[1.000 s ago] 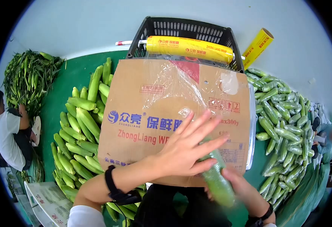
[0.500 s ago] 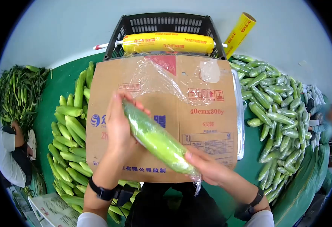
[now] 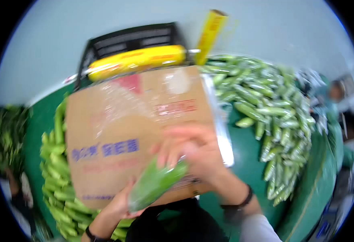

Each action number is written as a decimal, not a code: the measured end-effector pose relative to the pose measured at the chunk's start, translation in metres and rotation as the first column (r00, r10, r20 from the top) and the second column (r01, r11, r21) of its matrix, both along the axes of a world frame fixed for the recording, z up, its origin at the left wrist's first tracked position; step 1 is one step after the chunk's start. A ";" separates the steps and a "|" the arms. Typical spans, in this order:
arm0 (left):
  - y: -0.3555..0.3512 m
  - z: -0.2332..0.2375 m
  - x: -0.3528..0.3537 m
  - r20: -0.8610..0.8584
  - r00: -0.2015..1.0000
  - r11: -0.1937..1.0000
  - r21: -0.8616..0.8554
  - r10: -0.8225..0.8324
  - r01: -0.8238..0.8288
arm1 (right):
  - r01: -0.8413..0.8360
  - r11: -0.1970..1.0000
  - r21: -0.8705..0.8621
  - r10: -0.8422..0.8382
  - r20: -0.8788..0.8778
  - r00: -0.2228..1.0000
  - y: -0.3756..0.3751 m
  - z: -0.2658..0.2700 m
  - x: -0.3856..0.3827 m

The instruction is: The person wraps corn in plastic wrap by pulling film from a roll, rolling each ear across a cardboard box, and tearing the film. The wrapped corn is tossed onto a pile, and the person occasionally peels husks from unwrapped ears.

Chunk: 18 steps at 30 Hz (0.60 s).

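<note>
A green vegetable in clear film is held between my two hands, low over the front edge of the cardboard box. My left hand grips its lower left end. At the upper right end, my right hand has its fingers closed on it, blurred by motion. Crumpled clear film lies on the box top. Behind it, a yellow film roll sits across the black crate.
Unwrapped green vegetables are piled at the left, wrapped ones at the right. A yellow tube stands behind. Leafy stalks lie far left. Two other people show, one at far left, one at far right.
The view has turned, shifting the box left. The wrapped vegetable has tilted the other way. My left hand is now at its lower end, my right hand at its upper end.
</note>
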State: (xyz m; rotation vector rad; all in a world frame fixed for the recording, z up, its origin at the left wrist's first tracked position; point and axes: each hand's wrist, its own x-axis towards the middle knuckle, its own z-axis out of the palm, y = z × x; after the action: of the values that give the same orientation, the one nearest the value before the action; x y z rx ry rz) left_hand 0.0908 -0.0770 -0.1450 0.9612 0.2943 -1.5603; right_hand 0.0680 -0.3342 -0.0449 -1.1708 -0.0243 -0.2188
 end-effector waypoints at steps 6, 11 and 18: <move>-0.035 0.024 -0.009 0.832 0.529 0.986 -0.120 0.166 -0.119 | 0.044 0.993 0.111 -0.035 -0.089 0.995 -0.012 -0.004 0.002; -0.068 0.089 0.013 0.793 0.592 0.964 -0.247 0.143 0.098 | 0.119 0.940 0.319 -0.124 -0.005 0.992 -0.001 0.014 -0.021; -0.089 0.100 0.021 0.939 -0.242 0.934 0.295 -0.244 0.203 | 0.485 0.705 0.517 -0.296 -0.408 0.864 -0.079 -0.081 -0.121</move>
State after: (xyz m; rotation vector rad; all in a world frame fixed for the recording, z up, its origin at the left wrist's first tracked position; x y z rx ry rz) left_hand 0.1113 -0.1665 -0.0454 2.0889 -1.1667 -0.5301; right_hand -0.0529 -0.4135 -0.1260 -0.5295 0.5442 -0.3977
